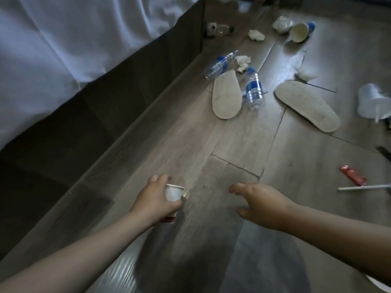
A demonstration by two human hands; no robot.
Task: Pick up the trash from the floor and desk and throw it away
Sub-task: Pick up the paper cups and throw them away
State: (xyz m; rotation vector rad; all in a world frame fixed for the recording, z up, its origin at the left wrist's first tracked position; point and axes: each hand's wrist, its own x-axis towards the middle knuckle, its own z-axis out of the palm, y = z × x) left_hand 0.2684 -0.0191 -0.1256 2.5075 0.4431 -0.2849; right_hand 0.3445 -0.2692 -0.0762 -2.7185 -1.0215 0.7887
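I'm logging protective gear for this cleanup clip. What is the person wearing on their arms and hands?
Nothing that shows. The left hand and right hand are bare, without gloves, and the forearms are uncovered to the frame's edge: no sleeves, watch or bracelet. The light is too dim to rule out a thin ring.

The grey wood-plank floor (232, 144) runs beside a dark bed base (105, 115). Two pale slippers lie sole-up on it, the left slipper (226, 95) apart from the right slipper (306, 105). A blue-labelled bottle (255, 89) lies just beside the left slipper, a second bottle (220, 64) at its toe, with crumpled tissue (242, 62) between them. Farther off lie a green-capped bottle (218, 29), another tissue wad (256, 35) and a tipped paper cup (300, 31). At the right lie a red wrapper (353, 174) and a white straw (364, 187).
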